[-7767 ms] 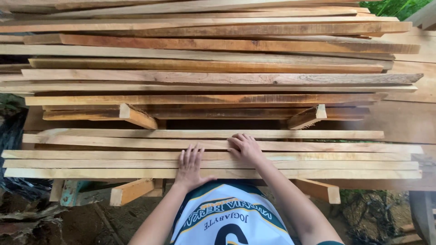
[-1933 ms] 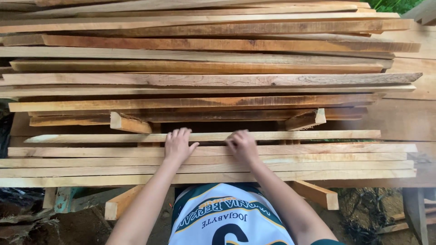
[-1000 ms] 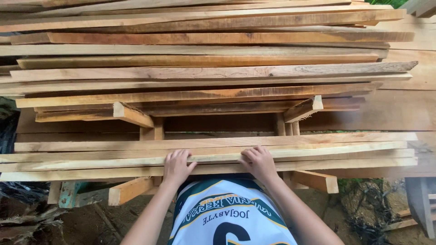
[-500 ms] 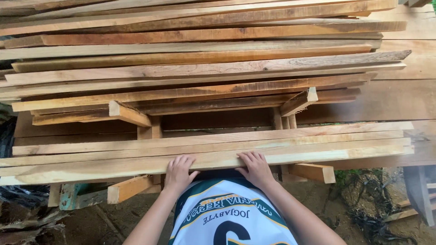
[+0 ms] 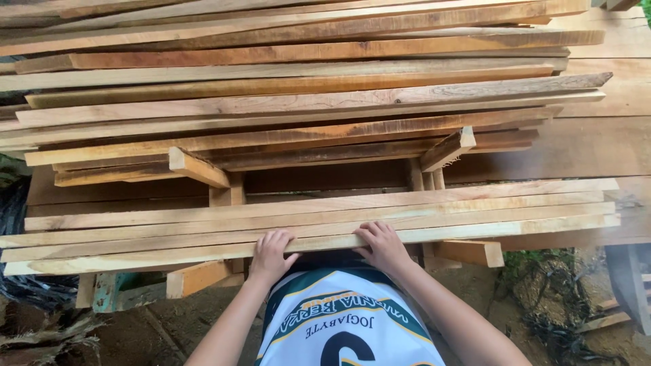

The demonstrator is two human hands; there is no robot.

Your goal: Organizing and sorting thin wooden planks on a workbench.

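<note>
A low layer of several long pale planks (image 5: pixel 325 220) lies across wooden supports right in front of me. My left hand (image 5: pixel 270 254) curls over the near edge of the closest plank (image 5: pixel 135 259), fingers on top. My right hand (image 5: pixel 383 245) grips the same edge a little to the right. Both hands rest on this front plank. Behind it rises a taller stack of reddish and pale boards (image 5: pixel 305 88), set on cross blocks (image 5: pixel 196 166).
Short support blocks (image 5: pixel 468 252) stick out under the near planks. Dirt ground (image 5: pixel 135 332) lies below, with dark netting (image 5: pixel 556 298) at right and black sheeting (image 5: pixel 13 217) at left. A wide flat board (image 5: pixel 597 146) lies at right.
My hands slid back from the middle planks to the nearest plank's front edge. The near planks shifted closer to me and tilted slightly, right end higher.
</note>
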